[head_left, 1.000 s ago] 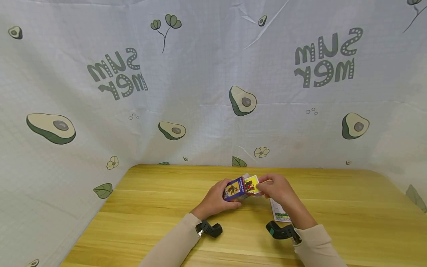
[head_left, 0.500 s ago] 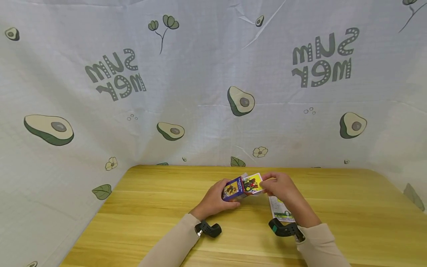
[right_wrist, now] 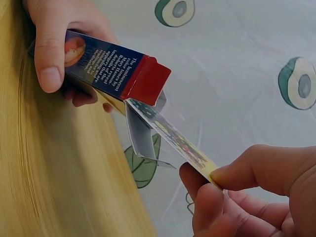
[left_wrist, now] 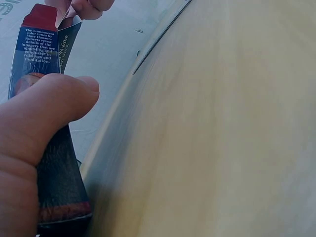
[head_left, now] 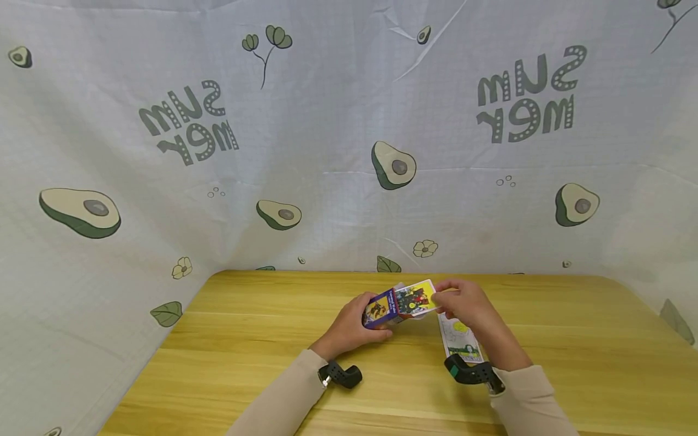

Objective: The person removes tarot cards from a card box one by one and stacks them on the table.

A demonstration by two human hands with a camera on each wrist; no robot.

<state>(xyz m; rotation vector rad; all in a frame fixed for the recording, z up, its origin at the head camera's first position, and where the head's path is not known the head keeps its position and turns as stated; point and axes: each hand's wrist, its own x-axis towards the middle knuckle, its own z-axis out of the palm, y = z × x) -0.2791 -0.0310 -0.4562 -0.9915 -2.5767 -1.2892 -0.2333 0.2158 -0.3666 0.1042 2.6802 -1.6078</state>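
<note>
A dark blue and purple card box (head_left: pixel 380 309) is gripped by my left hand (head_left: pixel 351 324), its thumb along one narrow side in the left wrist view. The box's red side flap (right_wrist: pixel 148 79) and a long end flap (right_wrist: pixel 140 133) stand open. Out of that end sticks a picture card (head_left: pixel 414 298) with a yellow part, its inner end at the box mouth. My right hand (head_left: pixel 463 303) pinches the card's outer end between thumb and fingers. Whether one card or a thin stack is held, I cannot tell. Another card (head_left: pixel 458 339) lies on the table below my right hand, partly covered.
The wooden table (head_left: pixel 262 345) stretches out on both sides of the hands. A pale cloth (head_left: pixel 327 121) printed with avocados and letters hangs behind it. Each wrist wears a black camera mount (head_left: pixel 343 374).
My right hand has moved right and slightly up, drawing the picture card further out of the box. More of the card on the table shows. The left hand has stayed nearly still.
</note>
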